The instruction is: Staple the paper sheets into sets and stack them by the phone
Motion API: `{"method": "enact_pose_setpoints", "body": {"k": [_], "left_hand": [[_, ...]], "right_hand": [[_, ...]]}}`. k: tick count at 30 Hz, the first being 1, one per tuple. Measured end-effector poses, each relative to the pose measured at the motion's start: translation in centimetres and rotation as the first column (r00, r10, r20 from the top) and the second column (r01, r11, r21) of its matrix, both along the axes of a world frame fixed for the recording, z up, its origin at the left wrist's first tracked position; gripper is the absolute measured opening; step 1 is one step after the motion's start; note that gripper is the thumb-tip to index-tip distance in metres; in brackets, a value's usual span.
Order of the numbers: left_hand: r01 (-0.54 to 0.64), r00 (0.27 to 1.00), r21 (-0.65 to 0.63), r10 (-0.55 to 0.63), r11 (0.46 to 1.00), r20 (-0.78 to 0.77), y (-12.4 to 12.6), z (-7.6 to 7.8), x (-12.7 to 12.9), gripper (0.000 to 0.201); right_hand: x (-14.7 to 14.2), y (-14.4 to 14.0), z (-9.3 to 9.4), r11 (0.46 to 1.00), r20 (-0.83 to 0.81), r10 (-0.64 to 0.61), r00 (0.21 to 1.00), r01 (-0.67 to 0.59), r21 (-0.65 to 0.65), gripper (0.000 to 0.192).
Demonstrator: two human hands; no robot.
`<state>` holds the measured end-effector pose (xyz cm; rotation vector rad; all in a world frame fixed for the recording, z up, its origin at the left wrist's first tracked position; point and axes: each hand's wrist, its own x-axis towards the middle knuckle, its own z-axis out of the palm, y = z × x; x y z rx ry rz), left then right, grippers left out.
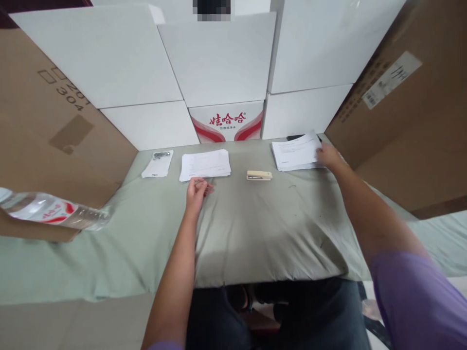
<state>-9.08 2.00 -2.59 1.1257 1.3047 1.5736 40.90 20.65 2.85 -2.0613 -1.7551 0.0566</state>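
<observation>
1. The right hand [328,155] lies on the right paper stack [296,151], fingers lifting its top sheet.
2. The left hand [197,188], loosely curled and holding nothing visible, rests just below the middle paper stack [205,164].
3. The stapler [259,175] lies between the stacks on the cloth-covered table [255,228].
4. Judging by this, a sheet is being picked; next it needs a clean pinch separating one sheet.

Pale green cloth table cover [255,228]: matt, soft, creased w/ dark specks. White paper stacks, right [295,151] & centre [205,164]: matt, smooth. Cream stapler [259,175]: smooth, slight sheen, prob. plastic. Clear plastic water bottle [51,210]: glossy. Brown cardboard boxes [408,112]: matt, rough. White boxes [219,58]: smooth, matt.
</observation>
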Motion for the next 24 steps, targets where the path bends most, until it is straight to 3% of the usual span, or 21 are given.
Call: {"method": "enact_pose_setpoints", "body": {"k": [3, 5, 11, 19, 24], "left_hand": [[0.0, 1.0, -0.009, 0.0, 1.0, -0.014, 0.0, 0.0, 0.0, 0.051], [0.006, 1.0, -0.015, -0.006, 1.0, -0.024, 0.0, 0.1, 0.1, 0.05], [0.0, 0.999, -0.012, -0.001, 1.0, -0.053, -0.1, 0.4, 0.5, 0.048], [0.022, 0.997, -0.022, -0.023, 1.0, -0.077, 0.0, 0.4, 0.5, 0.048], [0.028, 0.994, -0.04, -0.032, 0.999, -0.1, -0.1, 0.4, 0.5, 0.044]], "right_hand": [[-0.7, -0.3, -0.1, 0.979, 0.134, -0.038, 0.99, 0.064, -0.196, 0.034], [-1.1, -0.5, 0.0, 0.967, 0.176, -0.064, 0.982, 0.105, -0.234, 0.037], [-1.2, -0.9, 0.1, 0.968, 0.198, -0.065, 0.978, 0.11, -0.225, 0.039], [-2.1, -0.2, -0.3, 0.952, 0.223, -0.17, 0.96, 0.219, -0.213, 0.035], [-2.8, 0.3, -0.5, 0.925, 0.203, -0.277, 0.939, 0.318, -0.208, 0.056]]}}
